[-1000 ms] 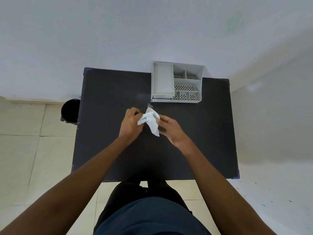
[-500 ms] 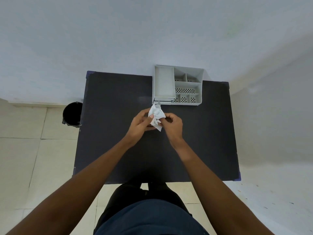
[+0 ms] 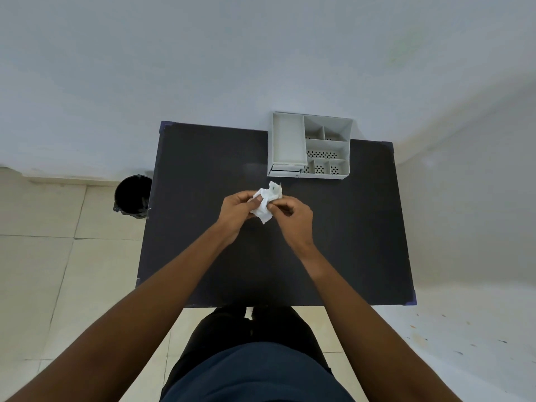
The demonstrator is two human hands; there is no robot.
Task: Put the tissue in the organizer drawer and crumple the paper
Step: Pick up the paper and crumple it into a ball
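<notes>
A white crumpled paper point(image 3: 266, 203) is held between both hands above the middle of the black table point(image 3: 203, 158). My left hand point(image 3: 236, 211) grips its left side with thumb and fingers. My right hand point(image 3: 293, 219) pinches its right side. The grey organizer point(image 3: 310, 149) stands at the table's far edge, just beyond the hands, with a long tray on its left, small perforated compartments on its right and a small drawer front point(image 3: 285, 170) at its near left corner.
A black bin point(image 3: 132, 196) stands on the tiled floor left of the table. White walls run behind the table and along its right side. My legs are at the table's near edge.
Both hands closed in on the white paper and bunched it tighter. The hands shifted slightly toward the organizer.
</notes>
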